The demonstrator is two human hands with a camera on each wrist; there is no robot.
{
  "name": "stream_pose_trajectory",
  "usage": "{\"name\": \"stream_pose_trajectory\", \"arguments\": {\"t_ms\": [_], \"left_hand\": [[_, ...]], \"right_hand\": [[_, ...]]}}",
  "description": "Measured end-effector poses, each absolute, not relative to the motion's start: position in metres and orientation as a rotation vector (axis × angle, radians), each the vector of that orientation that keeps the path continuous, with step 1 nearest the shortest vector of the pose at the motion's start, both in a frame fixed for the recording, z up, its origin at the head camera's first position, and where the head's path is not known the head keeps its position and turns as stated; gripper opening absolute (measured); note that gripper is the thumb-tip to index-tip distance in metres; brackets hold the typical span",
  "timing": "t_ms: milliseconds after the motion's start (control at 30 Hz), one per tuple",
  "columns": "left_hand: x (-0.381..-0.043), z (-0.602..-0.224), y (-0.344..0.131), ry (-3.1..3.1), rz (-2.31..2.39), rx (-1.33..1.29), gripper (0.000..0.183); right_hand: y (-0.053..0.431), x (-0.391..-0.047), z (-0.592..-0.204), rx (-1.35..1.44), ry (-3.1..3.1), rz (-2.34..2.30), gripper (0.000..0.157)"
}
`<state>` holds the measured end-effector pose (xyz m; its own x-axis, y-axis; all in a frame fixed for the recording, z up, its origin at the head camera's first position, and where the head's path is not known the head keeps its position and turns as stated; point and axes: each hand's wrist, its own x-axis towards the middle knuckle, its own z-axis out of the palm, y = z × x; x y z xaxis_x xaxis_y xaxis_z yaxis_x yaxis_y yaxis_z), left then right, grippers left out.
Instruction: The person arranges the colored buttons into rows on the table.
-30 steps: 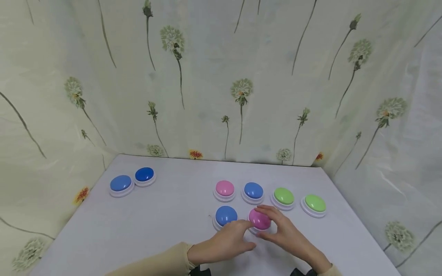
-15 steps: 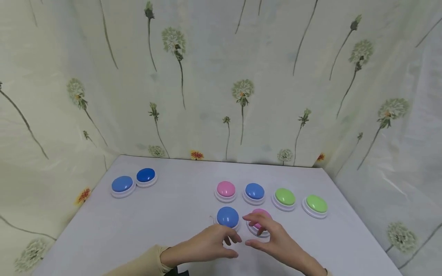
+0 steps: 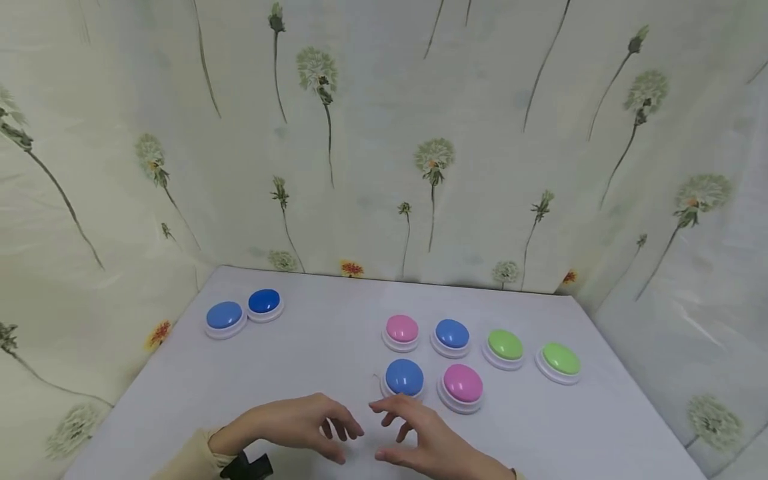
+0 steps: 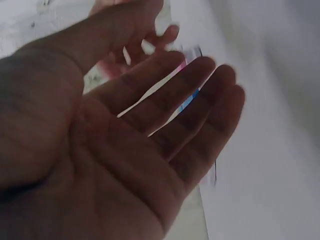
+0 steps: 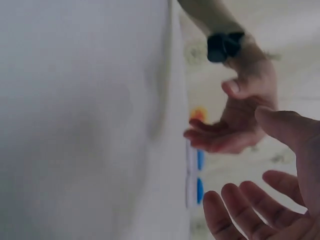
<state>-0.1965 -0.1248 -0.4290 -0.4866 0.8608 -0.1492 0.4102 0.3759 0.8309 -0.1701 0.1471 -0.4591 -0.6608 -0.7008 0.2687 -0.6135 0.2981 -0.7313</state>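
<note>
My left hand (image 3: 303,423) hovers over the front of the table with relaxed fingers and nothing in them. In the left wrist view its palm and spread fingers (image 4: 205,130) fill much of the picture. My right hand (image 3: 420,437), also holding nothing, faces it from the right with thumb and fingers apart. Just beyond the right hand sit a blue dome button (image 3: 405,377) on a white base, partly covered by the fingertips, and a pink dome button (image 3: 463,383) to its right.
Behind these stand a pink button (image 3: 402,328), a blue button (image 3: 453,333) and two green buttons, one nearer the middle (image 3: 505,345) and one farther right (image 3: 561,359). Two blue buttons, one lighter (image 3: 225,315) and one darker (image 3: 264,301), sit at the table's (image 3: 324,333) back left. Floral cloth (image 3: 366,133) surrounds it.
Both hands have left the front pink button, drawing back toward the person and to the left, with the left hand farther from the button. The view has shifted slightly; the buttons keep their arrangement.
</note>
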Motion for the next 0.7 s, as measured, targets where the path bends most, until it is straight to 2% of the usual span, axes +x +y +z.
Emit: {"name": "stream_pose_trajectory", "arguments": {"t_ms": [267,700], "left_hand": [[-0.202,-0.431,-0.2,2.078,1.012,0.915,0.037],[-0.227,-0.438,-0.321,2.245,1.022,0.588,0.019]], "right_hand": [[0.083,-0.171,-0.476,-1.393,2.305,-1.276,0.062],[-0.016,-0.203,-0.477,-0.877,2.304,-1.423,0.073]]}}
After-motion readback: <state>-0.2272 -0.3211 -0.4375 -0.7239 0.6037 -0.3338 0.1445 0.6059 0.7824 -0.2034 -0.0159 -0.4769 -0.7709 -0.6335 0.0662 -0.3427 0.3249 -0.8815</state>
